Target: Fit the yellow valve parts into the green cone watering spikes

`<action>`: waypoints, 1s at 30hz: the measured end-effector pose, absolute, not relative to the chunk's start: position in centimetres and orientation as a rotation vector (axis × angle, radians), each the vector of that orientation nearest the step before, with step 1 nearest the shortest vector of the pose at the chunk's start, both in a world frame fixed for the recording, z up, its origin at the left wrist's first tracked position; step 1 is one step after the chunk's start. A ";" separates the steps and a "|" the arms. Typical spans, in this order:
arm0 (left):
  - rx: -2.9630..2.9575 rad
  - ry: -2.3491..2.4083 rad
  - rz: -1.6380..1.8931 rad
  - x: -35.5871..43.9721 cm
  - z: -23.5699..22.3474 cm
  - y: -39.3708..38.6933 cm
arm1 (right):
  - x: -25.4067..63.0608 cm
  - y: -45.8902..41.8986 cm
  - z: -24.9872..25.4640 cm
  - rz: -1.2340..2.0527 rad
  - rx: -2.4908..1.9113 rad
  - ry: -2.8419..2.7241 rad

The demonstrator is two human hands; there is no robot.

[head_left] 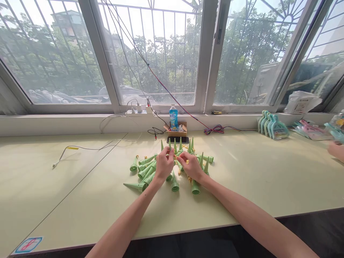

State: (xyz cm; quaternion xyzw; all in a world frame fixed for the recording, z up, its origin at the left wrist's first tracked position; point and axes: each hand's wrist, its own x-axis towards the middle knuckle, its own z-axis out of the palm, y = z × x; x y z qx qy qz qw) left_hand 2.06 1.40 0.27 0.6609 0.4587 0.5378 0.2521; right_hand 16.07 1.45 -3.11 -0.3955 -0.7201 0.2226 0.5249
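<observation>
Windows (153,64): I see glass panes in grey frames (208,53) spanning my view.
Outside: metal bars (163,11), leafy trees (239,61), a building (70,24) toward the left.
Ledge (59,125): white, running below the windows.
Table (268,179): pale yellow-green, a dark seam (83,176) slanting across its left part.
Light: bright daylight reaches me through the glass.

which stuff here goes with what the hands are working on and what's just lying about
Likely in use:
green cones
small yellow pieces

Seemingly just lying about:
phone
blue bottle
cardboard box
coiled cable
white cable
</observation>
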 end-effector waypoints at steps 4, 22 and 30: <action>1.799 1.232 1.464 2.1 0.3 1.4 | 16.1 1.6 -3.2 0.514 -0.970 -1.734; 1.830 1.218 1.457 2.2 0.1 1.4 | 16.0 1.6 -3.3 0.482 -0.940 -1.765; 1.837 1.192 1.452 2.2 0.2 1.4 | 16.1 1.6 -3.2 0.497 -0.982 -1.761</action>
